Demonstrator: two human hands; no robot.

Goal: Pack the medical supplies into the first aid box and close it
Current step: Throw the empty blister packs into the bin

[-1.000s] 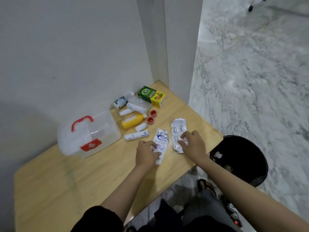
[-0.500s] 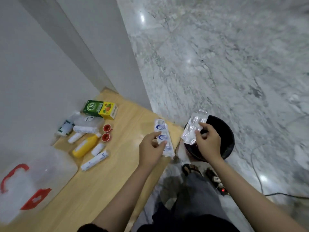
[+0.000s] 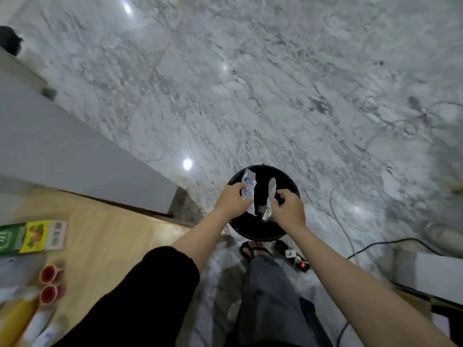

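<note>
Both hands reach out over a round black bin [image 3: 290,184] on the floor beside the table. My left hand [image 3: 231,199] grips a silver blister strip with blue print [image 3: 248,182], held upright above the bin. My right hand [image 3: 288,209] pinches a plain silver blister strip [image 3: 270,194], turned edge-on over the bin's opening. On the wooden table [image 3: 112,234] at the lower left lie a green and yellow box [image 3: 30,236], two red caps [image 3: 48,284], a yellow bottle [image 3: 15,319] and white tubes [image 3: 40,326]. The first aid box is out of view.
A grey wall corner [image 3: 75,151] stands behind the table. The marble floor [image 3: 250,83] stretches beyond the bin. A power strip with a red light [image 3: 298,264] and cables [image 3: 375,246] lie by my sandalled foot [image 3: 253,247]. A white block [image 3: 436,274] sits at right.
Both hands lifted the two blister strips off the table and carried them right, over the black bin. The view swung right, and the first aid box left the frame.
</note>
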